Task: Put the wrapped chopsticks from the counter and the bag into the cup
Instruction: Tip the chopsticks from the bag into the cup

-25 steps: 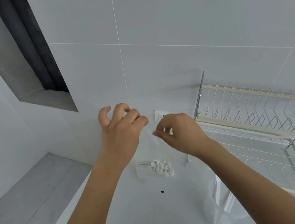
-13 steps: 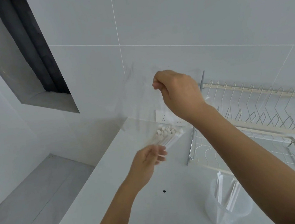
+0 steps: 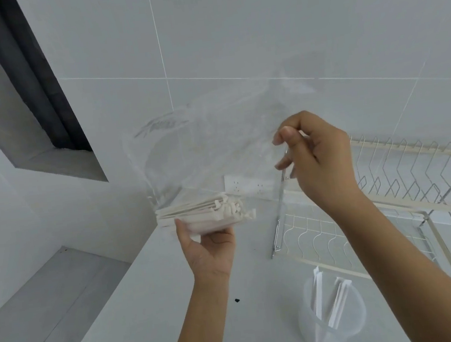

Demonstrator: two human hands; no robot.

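Observation:
A clear plastic bag (image 3: 204,145) hangs in the air above the white counter (image 3: 155,305). My right hand (image 3: 315,157) pinches the bag's upper edge. A bundle of white wrapped chopsticks (image 3: 209,213) lies inside the bag's low end, and my left hand (image 3: 209,245) cups that bundle from below through the plastic. At the lower right a translucent cup (image 3: 331,324) stands on the counter with a few wrapped chopsticks leaning inside it.
A cream wire dish rack (image 3: 405,178) fills the right side of the counter against the tiled wall. A wall socket (image 3: 244,187) sits behind the bag. A small black speck (image 3: 237,300) lies on the counter. The counter's left edge drops to a grey floor.
My right hand lifted the bag's edge, then came down and to the right. My left hand dropped from the bag's top to under the chopstick bundle and now cups it.

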